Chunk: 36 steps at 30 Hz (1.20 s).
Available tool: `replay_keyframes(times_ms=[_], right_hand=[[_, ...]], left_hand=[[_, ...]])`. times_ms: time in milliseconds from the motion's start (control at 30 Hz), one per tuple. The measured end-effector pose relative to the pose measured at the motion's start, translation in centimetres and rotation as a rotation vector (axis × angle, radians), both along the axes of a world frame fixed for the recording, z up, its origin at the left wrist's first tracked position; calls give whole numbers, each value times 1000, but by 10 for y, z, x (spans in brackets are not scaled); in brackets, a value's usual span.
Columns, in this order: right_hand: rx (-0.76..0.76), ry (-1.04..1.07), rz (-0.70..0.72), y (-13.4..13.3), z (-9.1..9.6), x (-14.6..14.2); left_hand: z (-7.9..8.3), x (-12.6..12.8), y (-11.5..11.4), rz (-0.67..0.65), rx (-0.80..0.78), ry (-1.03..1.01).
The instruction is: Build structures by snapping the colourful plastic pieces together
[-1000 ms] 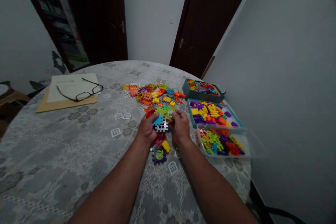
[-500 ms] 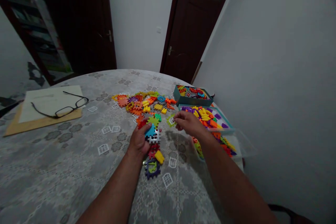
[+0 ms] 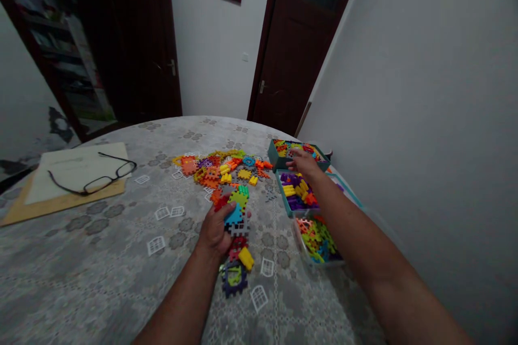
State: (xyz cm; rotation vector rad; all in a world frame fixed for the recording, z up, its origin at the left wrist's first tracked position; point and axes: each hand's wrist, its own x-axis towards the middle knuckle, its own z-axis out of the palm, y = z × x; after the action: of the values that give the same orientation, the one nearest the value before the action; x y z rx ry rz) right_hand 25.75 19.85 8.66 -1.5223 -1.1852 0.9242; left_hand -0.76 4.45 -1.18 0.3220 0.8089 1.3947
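My left hand point(image 3: 216, 226) grips an assembly of interlocking plastic blocks point(image 3: 238, 202), with lime, blue, red, grey and green pieces showing. Part of it is hidden by my fingers and thumb. Below that hand on the cloth are dark red pieces point(image 3: 238, 248), a yellow block point(image 3: 246, 259) and a navy square frame point(image 3: 234, 280) with lime inside. My right hand point(image 3: 304, 163) is over the front edge of the teal box of mixed blocks point(image 3: 279, 159), fingers apart, and nothing shows in them.
A second tray point(image 3: 286, 204) holds purple, yellow and orange blocks. Nearer stands a clear tub point(image 3: 301, 248) of mixed pieces. A loose heap of blocks point(image 3: 212, 172) spreads mid-table, with white window pieces point(image 3: 156, 245) scattered around. Glasses point(image 3: 99, 183) rest on paper at left.
My right hand has moved away from me and right, to the far teal box. The lime square with a white window beside it has gone from that spot. My left hand keeps its grip.
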Motion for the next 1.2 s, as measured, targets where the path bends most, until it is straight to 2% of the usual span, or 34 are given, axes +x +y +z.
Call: replay_keyframes(times_ms=[67, 167, 267, 367, 467, 600, 700, 833, 1033, 1200], right_hand=[[-29, -26, 20, -11, -5, -5], [-65, -60, 103, -43, -14, -20], [-48, -175, 325, -83, -23, -39], [31, -319, 553, -120, -32, -56], [90, -360, 621, -145, -41, -72], [123, -405, 596, -161, -54, -93], [158, -405, 519, -166, -65, -105], [202, -418, 487, -169, -74, -114], [279, -545, 465, -174, -73, -121], [218, -580, 433, -180, -69, -130]], left_hand=[[-1, 0, 0, -7, 5, 0], [-1, 1, 0, -4, 17, -8], [-2, 3, 0, 7, 39, -37], [-2, 5, -1, 0, 42, -64], [-3, 7, 0, 24, 53, -104], [-5, 9, 2, 67, 74, -103], [-6, 10, 3, 77, 63, -107], [-5, 11, 6, 61, 56, -181], [-5, 11, 9, 87, 27, -193], [0, 8, 8, 67, -15, -206]])
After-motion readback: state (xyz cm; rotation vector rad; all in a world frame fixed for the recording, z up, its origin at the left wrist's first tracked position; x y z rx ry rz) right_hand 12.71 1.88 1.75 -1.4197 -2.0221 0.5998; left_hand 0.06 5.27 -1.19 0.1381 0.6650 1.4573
